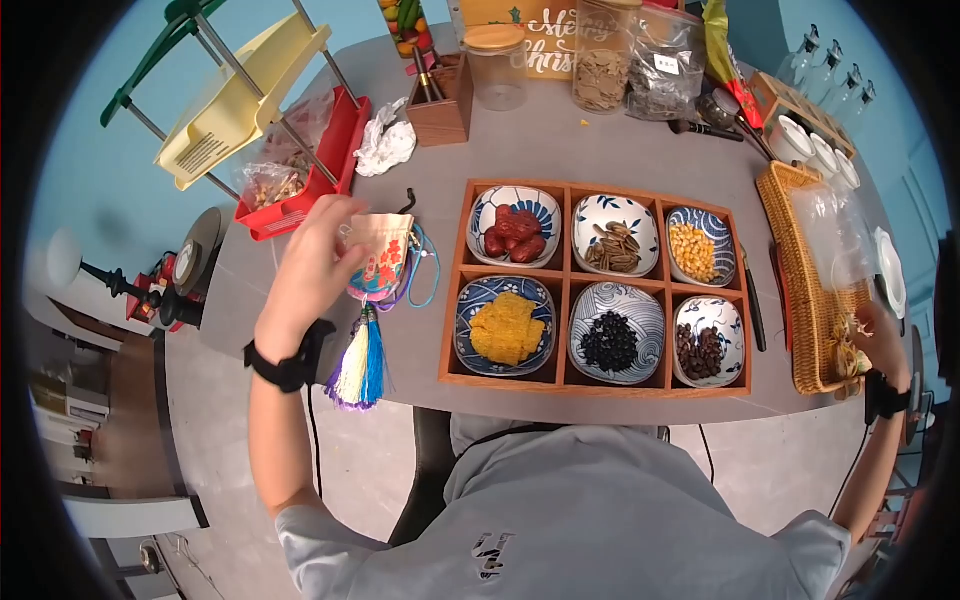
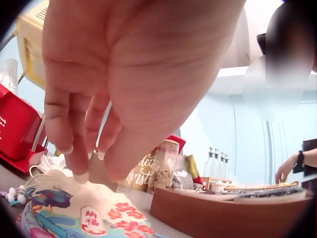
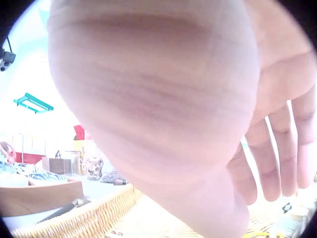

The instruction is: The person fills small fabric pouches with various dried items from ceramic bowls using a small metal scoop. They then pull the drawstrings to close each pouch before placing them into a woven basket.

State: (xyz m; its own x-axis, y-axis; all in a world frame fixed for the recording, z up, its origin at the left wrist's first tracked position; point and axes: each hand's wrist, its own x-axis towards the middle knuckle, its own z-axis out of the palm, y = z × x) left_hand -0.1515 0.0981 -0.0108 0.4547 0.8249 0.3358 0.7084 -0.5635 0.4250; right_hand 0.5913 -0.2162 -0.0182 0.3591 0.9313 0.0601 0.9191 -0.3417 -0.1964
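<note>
My left hand (image 1: 315,260) hovers at a cream drawstring pouch (image 1: 388,250) printed with red flowers. In the left wrist view its fingers (image 2: 59,126) hang down loosely, the tips right at the top of the pouch, with no grip on it showing. Blue, cream and purple tassels (image 1: 358,365) trail from the pouch toward the table's front edge, and a blue cord (image 1: 433,270) loops beside it. At the far right, my right hand (image 1: 884,345) reaches over the front end of a wicker basket (image 1: 783,215). Its fingers (image 3: 270,163) point down, nearly straight, and small items (image 1: 848,362) lie beneath.
A divided wooden tray (image 1: 563,225) with several patterned bowls of dates, seeds, corn, beans and yellow food stands in the middle. A tiered rack with a red bin (image 1: 345,150) is at left. Behind are jars (image 1: 497,75), a wooden box (image 1: 440,110) and brushes (image 1: 705,130). A knife (image 1: 752,300) lies by the tray.
</note>
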